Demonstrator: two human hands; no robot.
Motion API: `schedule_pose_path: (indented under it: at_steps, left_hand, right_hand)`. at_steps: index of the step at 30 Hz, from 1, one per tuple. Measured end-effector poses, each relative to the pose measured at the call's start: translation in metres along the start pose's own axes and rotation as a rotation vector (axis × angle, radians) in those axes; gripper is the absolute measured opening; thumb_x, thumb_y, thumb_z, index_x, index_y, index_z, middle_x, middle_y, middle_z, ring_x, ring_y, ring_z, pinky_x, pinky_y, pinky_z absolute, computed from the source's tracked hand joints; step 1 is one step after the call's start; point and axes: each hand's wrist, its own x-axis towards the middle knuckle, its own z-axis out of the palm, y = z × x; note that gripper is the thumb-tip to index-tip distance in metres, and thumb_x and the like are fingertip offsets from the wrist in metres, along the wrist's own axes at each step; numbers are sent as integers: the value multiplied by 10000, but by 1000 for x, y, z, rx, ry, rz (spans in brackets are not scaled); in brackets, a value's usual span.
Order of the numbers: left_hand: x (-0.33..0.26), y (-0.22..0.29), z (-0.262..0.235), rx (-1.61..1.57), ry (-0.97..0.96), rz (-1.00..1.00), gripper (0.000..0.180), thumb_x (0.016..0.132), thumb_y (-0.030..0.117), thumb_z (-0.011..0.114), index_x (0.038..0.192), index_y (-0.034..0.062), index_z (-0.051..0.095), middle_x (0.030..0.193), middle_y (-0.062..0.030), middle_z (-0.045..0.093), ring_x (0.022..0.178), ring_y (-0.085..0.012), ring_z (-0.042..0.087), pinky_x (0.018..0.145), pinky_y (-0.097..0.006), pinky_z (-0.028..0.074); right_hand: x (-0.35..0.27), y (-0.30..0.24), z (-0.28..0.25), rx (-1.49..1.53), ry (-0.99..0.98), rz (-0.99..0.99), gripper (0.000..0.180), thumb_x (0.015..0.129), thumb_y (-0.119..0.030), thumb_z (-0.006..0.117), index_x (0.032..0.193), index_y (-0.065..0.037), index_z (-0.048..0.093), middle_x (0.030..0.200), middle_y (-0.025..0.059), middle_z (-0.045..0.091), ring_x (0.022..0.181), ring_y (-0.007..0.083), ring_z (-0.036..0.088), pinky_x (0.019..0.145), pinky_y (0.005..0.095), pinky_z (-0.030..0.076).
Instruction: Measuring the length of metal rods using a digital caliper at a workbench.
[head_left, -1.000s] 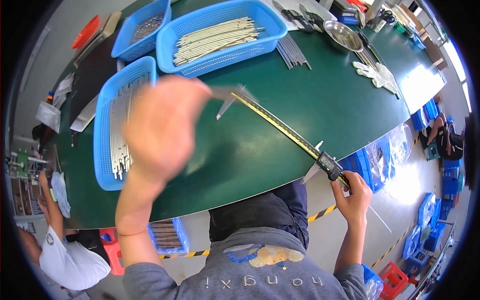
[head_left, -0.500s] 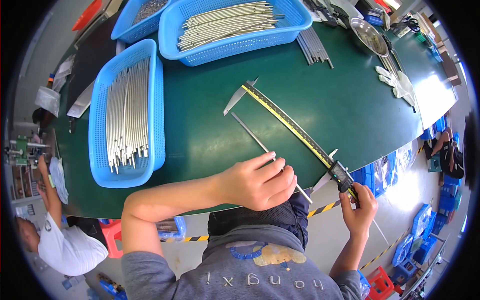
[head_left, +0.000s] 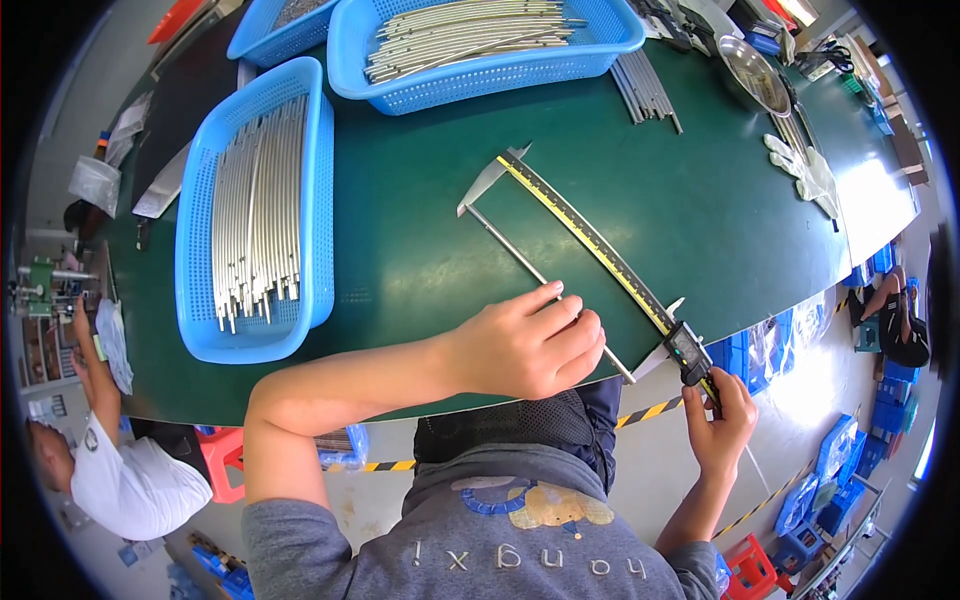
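Note:
My left hand (head_left: 530, 342) is closed around a thin metal rod (head_left: 508, 245) that slants over the green table's near edge. In my right hand (head_left: 722, 420), beyond that edge, is the display end of a long digital caliper (head_left: 590, 242) with a yellow scale. The caliper lies diagonally, its jaws spread wide and pointing toward the rod. At its far end, the rod is at or very near the tip of the fixed jaw; its near end is close to the sliding jaw. Whether either end truly touches I cannot tell.
Blue baskets (head_left: 327, 215) of metal rods stand at the left and back. Several grey rods (head_left: 645, 88), a metal bowl (head_left: 752, 76) and white gloves (head_left: 806, 176) lie at the far right. Another person (head_left: 130, 485) works at the left.
The rod's far end has come closer to the caliper's fixed jaw, and its near end closer to the sliding jaw. Both hands keep their grip. The whole view has shifted slightly.

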Motion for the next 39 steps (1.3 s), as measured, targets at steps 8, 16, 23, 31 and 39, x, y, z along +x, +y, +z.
schedule_pose_path:
  at_steps: [8,16,23,31,39]
  left_hand:
    - [1,1,1,-2,-70,21,141,724,175,591,781,49,618,831,-62,567,809,-212,559,752,-390,532]
    - [0,0,0,-5,-82,6,136,718,165,591,781,46,614,812,-59,560,782,-204,553,753,-372,523]
    - [2,-1,-3,-98,-159,7,132,721,155,601,791,45,613,828,-66,566,797,-209,562,765,-369,523]
    - [7,-8,-13,-86,-205,-70,178,678,76,647,853,47,664,854,-60,608,823,-210,618,738,-338,548]
    - [8,-8,-14,-104,-225,-54,129,701,77,648,825,47,632,845,-48,590,808,-190,598,749,-341,537]
  right_hand:
    - [-4,-4,2,0,22,-30,277,705,-131,728,912,8,610,657,77,547,495,161,511,469,258,401]
    - [-6,-5,1,-4,7,-20,271,711,-137,724,910,8,610,655,79,546,494,163,513,469,260,402]
    - [-12,-5,0,28,37,36,264,710,-141,737,901,-3,618,667,88,568,506,166,530,476,262,418]
    - [-4,-12,2,-7,33,22,265,690,-164,767,857,-23,617,656,64,570,492,159,539,458,260,425]
    - [-9,-15,1,-116,19,45,353,665,-313,797,790,-44,605,635,40,576,471,165,546,435,275,418]
